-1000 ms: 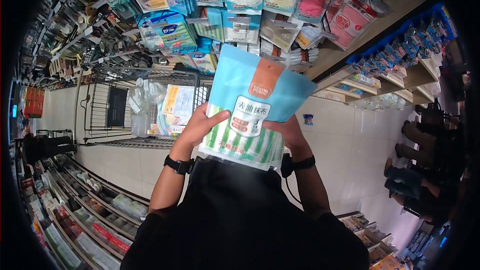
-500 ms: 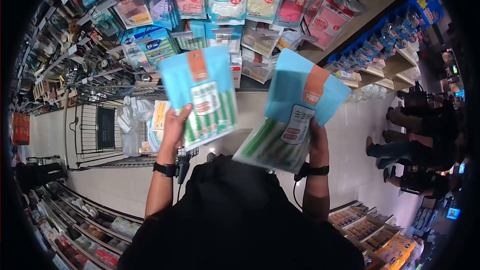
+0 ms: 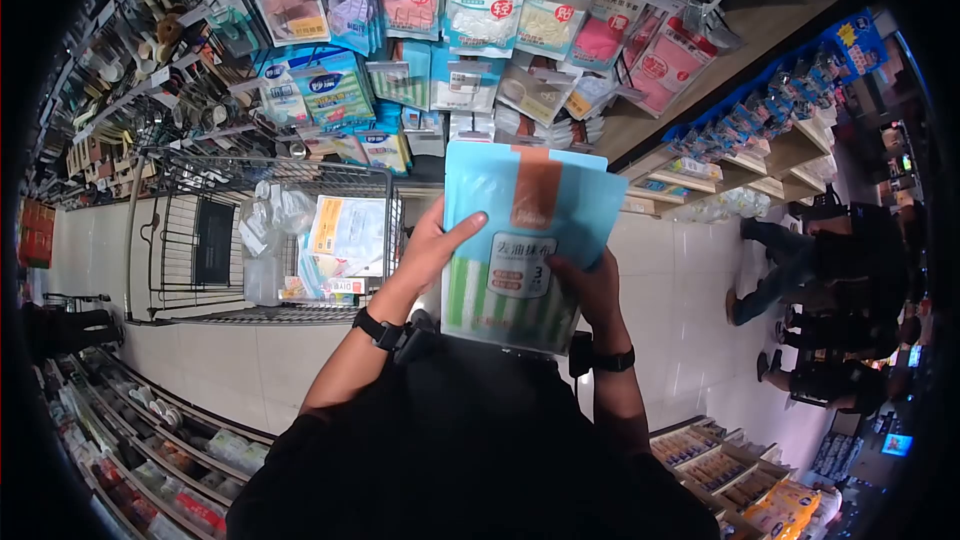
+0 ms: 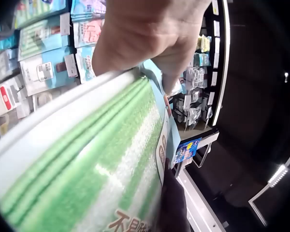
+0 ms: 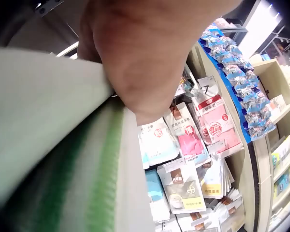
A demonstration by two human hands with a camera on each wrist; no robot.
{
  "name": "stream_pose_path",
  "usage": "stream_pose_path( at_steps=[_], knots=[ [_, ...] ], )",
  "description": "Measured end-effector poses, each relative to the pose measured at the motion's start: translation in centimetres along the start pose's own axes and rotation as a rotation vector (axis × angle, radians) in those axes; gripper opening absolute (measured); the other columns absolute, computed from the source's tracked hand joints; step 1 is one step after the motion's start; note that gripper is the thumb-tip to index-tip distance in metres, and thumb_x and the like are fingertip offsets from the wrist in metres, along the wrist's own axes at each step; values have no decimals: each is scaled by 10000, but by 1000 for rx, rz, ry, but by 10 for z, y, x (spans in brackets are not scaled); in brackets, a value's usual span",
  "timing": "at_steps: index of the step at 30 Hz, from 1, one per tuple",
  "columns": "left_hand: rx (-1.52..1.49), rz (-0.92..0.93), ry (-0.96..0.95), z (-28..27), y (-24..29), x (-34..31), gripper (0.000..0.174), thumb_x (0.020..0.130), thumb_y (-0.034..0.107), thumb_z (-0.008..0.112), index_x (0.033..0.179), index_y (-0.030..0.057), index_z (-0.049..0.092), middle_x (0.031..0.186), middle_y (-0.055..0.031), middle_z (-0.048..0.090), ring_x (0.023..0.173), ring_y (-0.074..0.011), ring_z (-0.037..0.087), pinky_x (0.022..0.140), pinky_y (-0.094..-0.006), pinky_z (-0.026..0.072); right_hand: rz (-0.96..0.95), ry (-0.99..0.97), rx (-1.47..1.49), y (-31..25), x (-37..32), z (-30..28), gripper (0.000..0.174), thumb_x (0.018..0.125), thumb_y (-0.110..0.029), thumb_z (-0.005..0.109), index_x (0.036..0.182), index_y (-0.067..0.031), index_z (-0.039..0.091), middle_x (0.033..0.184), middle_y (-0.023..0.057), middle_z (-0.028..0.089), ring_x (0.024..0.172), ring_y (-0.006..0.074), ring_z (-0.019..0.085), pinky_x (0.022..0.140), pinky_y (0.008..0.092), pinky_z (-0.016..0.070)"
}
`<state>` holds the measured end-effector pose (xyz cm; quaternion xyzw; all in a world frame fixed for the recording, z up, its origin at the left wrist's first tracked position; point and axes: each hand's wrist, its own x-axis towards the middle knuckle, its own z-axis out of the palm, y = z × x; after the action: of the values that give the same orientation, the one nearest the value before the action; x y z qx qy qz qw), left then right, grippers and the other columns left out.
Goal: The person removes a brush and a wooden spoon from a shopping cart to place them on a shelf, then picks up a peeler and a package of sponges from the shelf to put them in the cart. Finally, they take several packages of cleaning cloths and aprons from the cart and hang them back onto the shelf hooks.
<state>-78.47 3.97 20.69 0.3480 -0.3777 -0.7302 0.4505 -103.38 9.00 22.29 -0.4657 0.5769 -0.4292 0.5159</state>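
Observation:
Two blue-topped pouches with green-and-white striped cloths overlap in front of the body; the front pouch point(image 3: 512, 265) shows an orange band and a white label. At its left edge the left hand point(image 3: 436, 248) grips with the thumb on the front. The right hand point(image 3: 592, 290) holds the right side, thumb over the front near the label. In the left wrist view the left hand point(image 4: 150, 36) pinches the top of the striped pouch point(image 4: 101, 159). The right wrist view has the right hand point(image 5: 135, 53) over a pouch edge point(image 5: 106, 169).
A wire shopping cart point(image 3: 210, 315) at the left holds plastic bags and packs. Beyond the hands hang glove packets point(image 3: 486, 5) on a rack. Low wooden shelves point(image 3: 770, 165) stand at the right, with people on the tiled floor point(image 3: 680, 340). More shelves point(image 3: 160, 440) are at lower left.
The two pouches, held apart half a second ago, are now together, one over the other. Both hands have moved inward, and the people at the right appear shifted.

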Motion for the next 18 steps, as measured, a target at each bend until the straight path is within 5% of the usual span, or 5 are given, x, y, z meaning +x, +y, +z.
stream_pose_path(
  at_steps=[3,5,8,11,18],
  knots=[
    [68,70,75,8,7,0,430,921,111,673,1299,-1,503,1205,-71,614,1081,-125,582,926,-284,476,-311,106,-106,9,0,2,649,748,-112,810,1298,-13,480,1238,134,582,1044,206,596,872,330,502],
    [44,93,103,12,8,-9,430,925,122,668,1307,11,503,1205,-69,615,1090,-120,577,935,-288,471,-249,109,-195,-12,-5,0,907,698,-103,838,1443,-50,323,1351,154,495,1164,240,548,945,347,478],
    [54,110,38,12,14,-19,434,918,113,675,1308,20,508,1199,-52,615,1089,-108,563,943,-289,460,-221,79,359,-38,-4,-4,1031,748,-177,799,1536,-39,149,1344,147,503,1212,243,537,1002,350,452],
    [157,131,-16,16,19,-28,423,906,102,680,1293,23,526,1170,-33,620,1062,-97,557,930,-284,455,-188,76,420,-45,4,-7,620,832,-219,739,1328,52,484,1171,116,615,1037,172,601,875,305,495],
    [216,127,7,15,30,-49,372,886,116,698,1228,23,584,1074,-33,662,961,-84,601,836,-256,492,-109,123,325,-38,0,15,273,874,-204,686,1003,34,648,894,68,680,799,146,642,771,281,508]
  ],
)
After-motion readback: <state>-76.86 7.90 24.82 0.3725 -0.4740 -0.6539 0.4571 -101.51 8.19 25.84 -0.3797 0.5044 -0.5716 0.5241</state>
